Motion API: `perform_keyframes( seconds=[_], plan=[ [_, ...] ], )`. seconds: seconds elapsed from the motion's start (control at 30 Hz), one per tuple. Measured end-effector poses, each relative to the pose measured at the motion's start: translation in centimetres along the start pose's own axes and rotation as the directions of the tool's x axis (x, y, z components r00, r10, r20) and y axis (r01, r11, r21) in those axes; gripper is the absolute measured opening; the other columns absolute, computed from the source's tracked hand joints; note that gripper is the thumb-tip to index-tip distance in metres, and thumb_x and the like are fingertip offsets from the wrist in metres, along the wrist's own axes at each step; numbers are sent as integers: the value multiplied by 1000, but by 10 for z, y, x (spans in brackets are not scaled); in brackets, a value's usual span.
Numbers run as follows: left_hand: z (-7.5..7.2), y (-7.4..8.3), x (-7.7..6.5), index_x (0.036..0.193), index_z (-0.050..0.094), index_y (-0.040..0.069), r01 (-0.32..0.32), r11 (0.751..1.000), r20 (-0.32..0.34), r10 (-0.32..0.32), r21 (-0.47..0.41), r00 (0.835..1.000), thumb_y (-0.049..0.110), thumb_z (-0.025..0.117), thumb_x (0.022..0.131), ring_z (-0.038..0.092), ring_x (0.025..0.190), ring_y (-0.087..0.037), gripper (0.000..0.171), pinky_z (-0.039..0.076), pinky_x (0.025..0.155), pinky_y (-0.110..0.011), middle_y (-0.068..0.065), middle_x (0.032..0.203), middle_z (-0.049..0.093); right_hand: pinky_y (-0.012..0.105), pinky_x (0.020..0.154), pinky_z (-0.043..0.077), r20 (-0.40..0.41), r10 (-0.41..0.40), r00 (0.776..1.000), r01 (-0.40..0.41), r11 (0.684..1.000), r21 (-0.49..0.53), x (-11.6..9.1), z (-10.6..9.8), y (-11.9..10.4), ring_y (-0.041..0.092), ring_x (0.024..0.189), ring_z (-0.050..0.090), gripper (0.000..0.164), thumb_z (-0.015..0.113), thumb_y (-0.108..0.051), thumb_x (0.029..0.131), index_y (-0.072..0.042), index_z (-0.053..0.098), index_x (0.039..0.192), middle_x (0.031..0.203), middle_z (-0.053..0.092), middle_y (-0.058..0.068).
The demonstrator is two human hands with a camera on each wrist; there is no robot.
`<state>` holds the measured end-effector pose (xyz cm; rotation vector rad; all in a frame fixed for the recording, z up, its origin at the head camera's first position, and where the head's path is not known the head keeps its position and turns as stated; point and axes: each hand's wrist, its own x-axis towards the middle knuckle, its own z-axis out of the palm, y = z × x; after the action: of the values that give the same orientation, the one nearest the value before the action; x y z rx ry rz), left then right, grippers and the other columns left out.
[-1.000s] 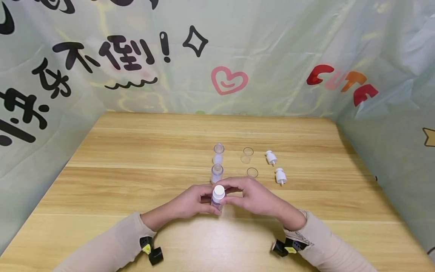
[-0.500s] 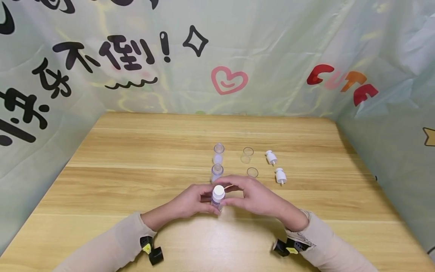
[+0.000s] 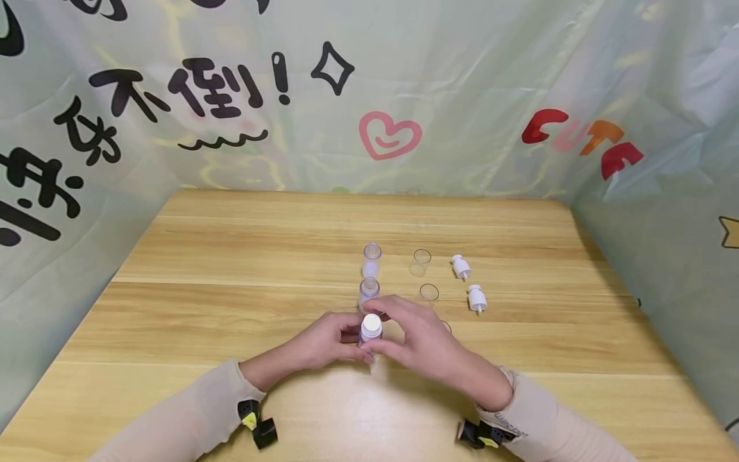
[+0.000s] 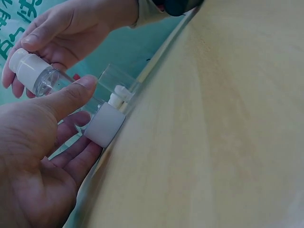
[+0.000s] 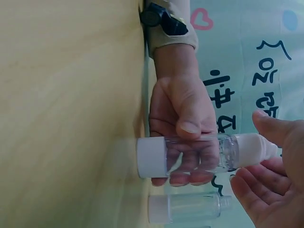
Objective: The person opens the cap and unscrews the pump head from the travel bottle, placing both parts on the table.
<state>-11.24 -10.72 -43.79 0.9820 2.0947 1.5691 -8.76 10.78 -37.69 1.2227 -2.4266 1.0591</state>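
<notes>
My left hand (image 3: 326, 340) holds a clear pump bottle (image 5: 194, 154) upright by its body, thumb on the near side. The bottle has a white base and a white pump head (image 3: 372, 326) on top. My right hand (image 3: 424, 337) is spread round the pump head, index finger behind it and thumb in front. In the right wrist view, its thumb (image 5: 268, 126) stands apart from the pump head, with the other fingers close below. Behind this bottle, two more clear bottles without pumps, one nearer (image 3: 369, 294) and one farther (image 3: 372, 260), stand in a line.
Right of the bottles stand clear caps, one far (image 3: 420, 263) and one nearer (image 3: 429, 293); a third cap (image 3: 447, 326) is mostly hidden by my right hand. Two white pump heads, one far (image 3: 460, 267) and one near (image 3: 476, 298), lie farther right. A printed curtain (image 3: 462, 83) borders the table.
My right hand has shifted and turned round the pump head, its thumb moving left across the bottle's front. A third cap has come into view beside it. The left hand and bottle stay put.
</notes>
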Motion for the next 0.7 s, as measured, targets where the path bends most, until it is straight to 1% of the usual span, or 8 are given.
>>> perform_keyframes(
  seconds=[0.13,0.2,0.3,0.4,0.53,0.67,0.7],
  plan=[
    [0,0,0,114,66,9,30,1000,-2,-30,-5,1000,13,81,81,63,110,-15,36,51,93,-26,-6,118,67,26,91,52,-23,-22,999,22,1000,12,-1,5,0,12,102,64,56,82,-27,79,-8,60,126,117,67,2],
    [0,0,-1,116,66,8,46,999,0,-46,-12,999,12,81,81,64,109,-15,38,52,92,-26,-6,115,68,25,91,52,-24,-21,999,22,1000,21,-1,7,0,12,102,64,54,82,-27,80,-9,60,125,115,67,1],
    [0,0,-2,124,63,4,54,998,11,-54,-33,998,9,78,84,63,110,-17,43,52,92,-26,-9,119,66,24,89,53,-18,2,1000,-2,1000,31,-1,10,-1,10,101,64,48,80,-27,82,-10,60,122,112,67,0],
    [0,-1,-2,131,59,2,52,998,16,-52,-36,999,7,75,86,63,111,-17,48,52,91,-26,-12,124,64,24,87,54,-10,28,1000,-28,999,35,-1,10,-2,10,98,65,43,79,-25,83,-10,62,120,110,68,-1],
    [0,-2,-2,129,61,4,48,998,17,-47,-40,999,7,76,85,64,109,-16,47,53,90,-26,-11,121,65,24,85,55,7,52,999,-52,997,56,-1,8,-1,9,97,65,40,80,-22,83,-11,63,117,110,69,-2],
    [0,-1,-1,127,62,5,48,998,22,-47,-43,999,7,78,83,64,108,-15,47,52,91,-26,-8,118,66,27,83,56,31,64,997,-67,993,98,0,5,3,8,96,65,38,80,-23,82,-12,66,115,109,69,-4],
    [0,-1,-1,128,62,6,48,998,21,-47,-39,999,8,78,83,64,109,-15,48,52,92,-26,-8,120,66,28,83,56,39,63,997,-67,992,111,0,4,4,9,96,65,38,80,-23,82,-12,66,115,109,69,-4]
  ],
)
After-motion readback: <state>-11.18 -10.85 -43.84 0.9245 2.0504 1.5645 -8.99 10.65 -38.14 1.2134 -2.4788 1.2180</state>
